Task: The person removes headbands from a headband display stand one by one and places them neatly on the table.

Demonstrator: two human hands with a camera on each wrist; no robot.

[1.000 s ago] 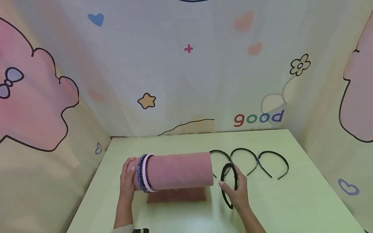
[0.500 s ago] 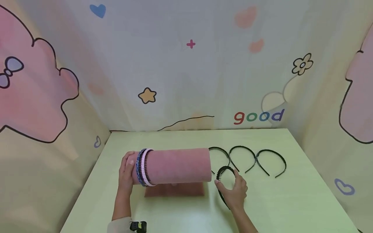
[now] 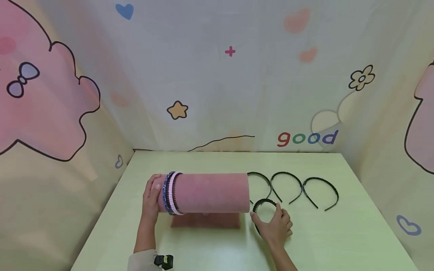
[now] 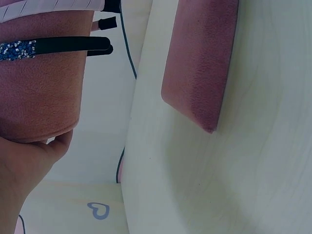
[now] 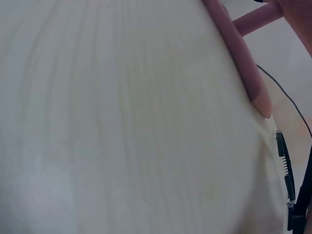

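Left hand [image 3: 150, 199] grips the left end of the pink plush horizontal cylinder [image 3: 211, 192], thumb on its near side. Cylinder sits raised above the flat pink plush base [image 3: 207, 221], which rests on the pale green tabletop [image 3: 203, 248]. Right wrist view shows a narrower pink post jutting from the base.

Two bands ring the cylinder's left part: blue glittered headband [image 3: 165, 194] outermost, pale pink headband [image 3: 171, 194] just right of it. Left wrist view: the blue one's black tips stick out past the cylinder.

Right hand [image 3: 276, 226] holds a black toothed headband [image 3: 264, 200], thumb and forefinger spread wide across it, near the cylinder's right end but apart from it.

Farther right, three thin black headbands lie in a row on the tabletop: left one [image 3: 260, 174] partly behind the cylinder, middle one [image 3: 284, 173], right one [image 3: 317, 178]. Printed cloth wall [image 3: 196, 75] at the far side.
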